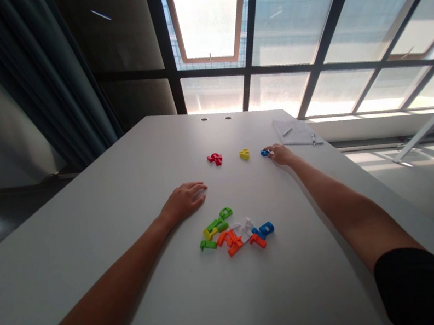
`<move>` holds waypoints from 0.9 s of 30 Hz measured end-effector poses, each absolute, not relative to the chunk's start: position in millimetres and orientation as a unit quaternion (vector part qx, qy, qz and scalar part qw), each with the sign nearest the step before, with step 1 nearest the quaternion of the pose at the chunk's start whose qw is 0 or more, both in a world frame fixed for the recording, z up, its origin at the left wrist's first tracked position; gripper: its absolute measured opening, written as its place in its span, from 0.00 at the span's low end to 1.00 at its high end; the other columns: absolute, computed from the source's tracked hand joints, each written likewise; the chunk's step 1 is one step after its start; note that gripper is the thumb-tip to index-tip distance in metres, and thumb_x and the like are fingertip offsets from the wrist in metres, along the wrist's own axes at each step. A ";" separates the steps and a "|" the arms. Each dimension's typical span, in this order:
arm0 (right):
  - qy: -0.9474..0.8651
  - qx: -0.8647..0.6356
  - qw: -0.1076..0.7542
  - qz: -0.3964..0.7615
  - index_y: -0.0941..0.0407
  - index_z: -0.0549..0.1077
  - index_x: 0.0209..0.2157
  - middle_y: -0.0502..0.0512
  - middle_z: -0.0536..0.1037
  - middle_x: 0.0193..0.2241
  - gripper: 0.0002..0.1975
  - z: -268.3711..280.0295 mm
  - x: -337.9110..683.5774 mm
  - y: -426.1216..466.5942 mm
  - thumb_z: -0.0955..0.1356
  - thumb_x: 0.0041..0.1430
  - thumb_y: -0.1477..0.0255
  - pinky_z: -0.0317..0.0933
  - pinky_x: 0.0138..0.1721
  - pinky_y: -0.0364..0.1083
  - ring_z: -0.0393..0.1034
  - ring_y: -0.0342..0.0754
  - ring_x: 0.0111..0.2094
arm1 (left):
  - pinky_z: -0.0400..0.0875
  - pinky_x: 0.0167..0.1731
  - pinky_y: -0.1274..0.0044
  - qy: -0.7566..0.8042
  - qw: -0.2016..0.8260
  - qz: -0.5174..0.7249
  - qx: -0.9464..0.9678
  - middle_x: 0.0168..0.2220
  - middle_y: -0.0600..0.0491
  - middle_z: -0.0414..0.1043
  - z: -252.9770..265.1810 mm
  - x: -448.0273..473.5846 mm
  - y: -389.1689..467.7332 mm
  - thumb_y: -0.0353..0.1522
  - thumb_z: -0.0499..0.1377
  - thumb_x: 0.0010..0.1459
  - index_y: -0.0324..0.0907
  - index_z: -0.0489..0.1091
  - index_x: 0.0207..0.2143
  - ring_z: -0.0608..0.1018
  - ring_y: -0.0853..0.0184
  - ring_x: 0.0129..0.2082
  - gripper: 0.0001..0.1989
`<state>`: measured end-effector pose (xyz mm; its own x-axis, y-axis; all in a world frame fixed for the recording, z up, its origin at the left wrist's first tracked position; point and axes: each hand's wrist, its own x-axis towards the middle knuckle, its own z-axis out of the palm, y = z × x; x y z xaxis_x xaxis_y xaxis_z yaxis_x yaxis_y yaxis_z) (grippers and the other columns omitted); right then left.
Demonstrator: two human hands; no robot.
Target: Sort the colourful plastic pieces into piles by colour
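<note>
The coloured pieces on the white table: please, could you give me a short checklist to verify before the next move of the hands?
1. Right hand at the far blue group: ok, its fingertips are at it.
2. Firm grip on that group: cannot tell, it is too small and partly hidden by the fingers.
3. Left hand free: ok, it is over the table with no piece visible in it.
4. Red group and yellow group apart from each other: ok, bare table shows between them.
5. Near pile of one colour only: not ok, green, yellow, orange, white and blue pieces lie together.
</note>
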<state>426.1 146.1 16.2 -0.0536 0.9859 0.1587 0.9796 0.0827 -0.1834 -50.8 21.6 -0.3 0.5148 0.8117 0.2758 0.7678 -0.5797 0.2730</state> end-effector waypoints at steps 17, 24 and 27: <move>-0.912 -0.207 0.324 0.144 0.52 0.78 0.48 0.60 0.84 0.43 0.07 15.0 342.8 -95.4 0.70 0.73 0.66 0.71 0.51 0.56 0.78 0.54 0.45 | 0.73 0.67 0.56 0.437 0.059 0.200 0.875 0.64 0.46 0.79 -3.6 -53.3 23.7 0.44 0.53 0.70 0.46 0.81 0.59 0.79 0.51 0.64 0.25; -0.915 -0.290 0.281 0.021 0.52 0.81 0.49 0.60 0.84 0.44 0.08 6.7 355.7 -74.8 0.69 0.77 0.69 0.69 0.52 0.55 0.78 0.53 0.45 | 0.73 0.68 0.58 0.436 0.062 0.205 0.874 0.64 0.47 0.79 -4.2 -54.7 25.6 0.46 0.54 0.70 0.48 0.82 0.58 0.80 0.52 0.63 0.25; -0.884 -0.375 0.276 -0.029 0.52 0.83 0.48 0.61 0.85 0.45 0.09 -3.8 375.5 -42.7 0.69 0.77 0.69 0.68 0.53 0.55 0.78 0.55 0.46 | 0.72 0.68 0.58 0.439 0.059 0.210 0.872 0.63 0.47 0.80 -4.0 -53.9 25.2 0.46 0.54 0.70 0.49 0.82 0.58 0.80 0.52 0.63 0.24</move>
